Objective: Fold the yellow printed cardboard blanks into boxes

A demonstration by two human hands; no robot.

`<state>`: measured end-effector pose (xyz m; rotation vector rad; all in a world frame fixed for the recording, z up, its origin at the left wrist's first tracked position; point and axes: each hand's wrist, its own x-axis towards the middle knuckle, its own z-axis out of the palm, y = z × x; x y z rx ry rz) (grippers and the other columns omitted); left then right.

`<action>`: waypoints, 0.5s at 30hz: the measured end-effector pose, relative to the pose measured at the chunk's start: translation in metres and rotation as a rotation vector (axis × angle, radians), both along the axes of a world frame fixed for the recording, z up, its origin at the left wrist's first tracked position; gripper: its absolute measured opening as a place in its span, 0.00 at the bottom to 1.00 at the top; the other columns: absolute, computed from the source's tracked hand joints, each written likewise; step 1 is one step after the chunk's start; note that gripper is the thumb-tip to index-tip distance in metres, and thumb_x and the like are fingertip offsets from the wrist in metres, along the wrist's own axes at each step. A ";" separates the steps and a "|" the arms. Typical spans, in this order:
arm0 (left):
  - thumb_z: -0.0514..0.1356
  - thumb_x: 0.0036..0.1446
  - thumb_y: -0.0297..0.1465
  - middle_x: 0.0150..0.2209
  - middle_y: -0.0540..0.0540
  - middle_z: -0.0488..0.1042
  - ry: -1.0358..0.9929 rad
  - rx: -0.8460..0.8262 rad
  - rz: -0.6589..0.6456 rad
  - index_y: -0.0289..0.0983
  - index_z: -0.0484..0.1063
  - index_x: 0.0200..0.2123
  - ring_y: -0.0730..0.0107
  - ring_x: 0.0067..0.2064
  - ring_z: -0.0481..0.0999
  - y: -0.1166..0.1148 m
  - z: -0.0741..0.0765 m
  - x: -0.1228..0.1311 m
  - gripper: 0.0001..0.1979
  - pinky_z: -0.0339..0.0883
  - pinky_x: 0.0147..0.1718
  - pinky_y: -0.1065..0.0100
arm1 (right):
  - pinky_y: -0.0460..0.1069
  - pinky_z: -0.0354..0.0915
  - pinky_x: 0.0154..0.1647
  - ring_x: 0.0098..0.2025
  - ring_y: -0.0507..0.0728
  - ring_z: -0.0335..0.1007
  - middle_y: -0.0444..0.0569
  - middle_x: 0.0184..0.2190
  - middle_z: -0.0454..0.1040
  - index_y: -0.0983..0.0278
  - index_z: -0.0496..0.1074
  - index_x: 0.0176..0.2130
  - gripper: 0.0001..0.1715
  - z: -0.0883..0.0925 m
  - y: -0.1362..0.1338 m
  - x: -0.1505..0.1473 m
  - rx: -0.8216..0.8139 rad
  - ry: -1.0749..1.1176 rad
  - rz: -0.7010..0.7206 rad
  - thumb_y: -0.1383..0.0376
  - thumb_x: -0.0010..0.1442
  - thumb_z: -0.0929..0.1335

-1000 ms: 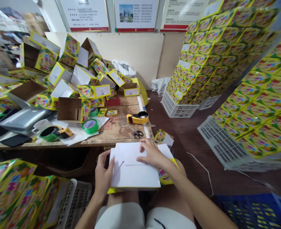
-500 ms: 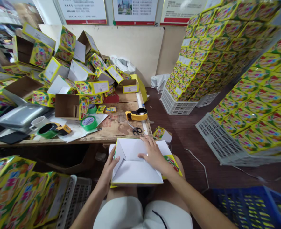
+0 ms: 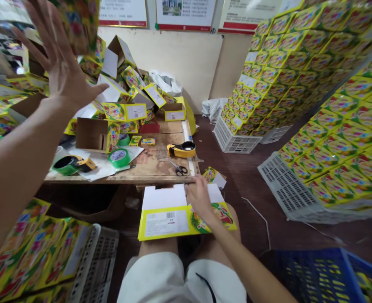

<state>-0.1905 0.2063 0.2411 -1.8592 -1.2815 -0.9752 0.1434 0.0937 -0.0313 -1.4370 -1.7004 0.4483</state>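
Note:
My left hand (image 3: 59, 67) is raised at the upper left, fingers spread and thumb out. Just beyond its fingers a yellow-and-green printed box (image 3: 80, 25) is up in the air, blurred and cut off by the top edge. Across my lap lies a flat, unfolded carton (image 3: 167, 223), yellow with a white label and white flaps. My right hand (image 3: 200, 195) is closed on its upper flap edge, with the fingertips partly hidden.
A workbench (image 3: 154, 168) ahead holds a heap of folded boxes (image 3: 125, 111), green tape rolls (image 3: 119, 157), a yellow tape dispenser (image 3: 182, 149) and scissors (image 3: 179, 168). Stacked cartons (image 3: 277, 71) rise at right. Crates stand lower left (image 3: 100, 261) and lower right (image 3: 312, 273).
The folded box on my lap has gone up to the upper left along with my left hand. Flat carton now shows on my lap. My right hand has shifted onto its flap.

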 end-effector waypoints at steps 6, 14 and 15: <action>0.59 0.48 0.52 0.66 0.37 0.48 -0.368 -0.629 -0.162 0.35 0.47 0.65 0.56 0.68 0.44 -0.028 -0.134 0.026 0.47 0.30 0.64 0.56 | 0.56 0.56 0.54 0.52 0.60 0.61 0.52 0.50 0.67 0.62 0.66 0.51 0.21 -0.027 0.017 -0.050 -0.124 -0.419 0.329 0.59 0.58 0.67; 0.63 0.49 0.42 0.67 0.29 0.37 -0.299 -1.180 -0.114 0.36 0.25 0.66 0.42 0.67 0.35 -0.189 -0.362 0.091 0.55 0.41 0.59 0.37 | 0.57 0.52 0.52 0.49 0.62 0.61 0.54 0.44 0.70 0.64 0.69 0.43 0.16 -0.045 0.032 -0.052 -0.166 -0.500 0.340 0.60 0.56 0.69; 0.64 0.49 0.41 0.67 0.30 0.36 -0.300 -1.150 -0.095 0.37 0.23 0.66 0.44 0.67 0.33 -0.194 -0.367 0.096 0.57 0.39 0.59 0.38 | 0.56 0.51 0.52 0.49 0.62 0.61 0.54 0.44 0.70 0.64 0.69 0.42 0.14 -0.043 0.032 -0.052 -0.163 -0.501 0.329 0.60 0.57 0.69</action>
